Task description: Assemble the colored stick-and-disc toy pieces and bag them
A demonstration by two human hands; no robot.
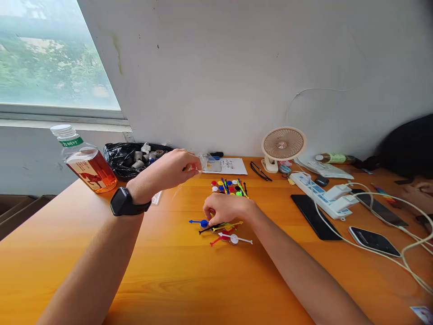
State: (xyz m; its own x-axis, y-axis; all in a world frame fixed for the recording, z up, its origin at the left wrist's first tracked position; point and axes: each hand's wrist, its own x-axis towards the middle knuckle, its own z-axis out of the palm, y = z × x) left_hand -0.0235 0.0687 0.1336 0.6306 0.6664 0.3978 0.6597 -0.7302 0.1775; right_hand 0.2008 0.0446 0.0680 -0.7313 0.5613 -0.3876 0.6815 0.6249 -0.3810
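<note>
My left hand (pixel 171 168), with a black watch (pixel 126 201) on its wrist, is raised over the desk. Its thumb and fingers pinch a thin clear plastic bag (pixel 204 160), whose edges are hard to see. My right hand (pixel 229 208) reaches down with its fingertips closed on a plastic arrow spinner in a small pile; which colour it grips is partly hidden. A blue arrow spinner (pixel 203 223) lies at the fingertips. Beside it are yellow (pixel 233 225), red (pixel 216 240) and white (pixel 234 239) ones. Behind the hand, more arrows and round coloured discs (pixel 220 184) lie grouped.
On the left stand a tea bottle (pixel 91 169) and a black bag (pixel 118 158) of small items. A fan (pixel 283 144), glasses (pixel 260 171) and white paper (pixel 233 166) sit along the wall. To the right are a power strip (pixel 316 196), phones, cables and another person's hand (pixel 419 203).
</note>
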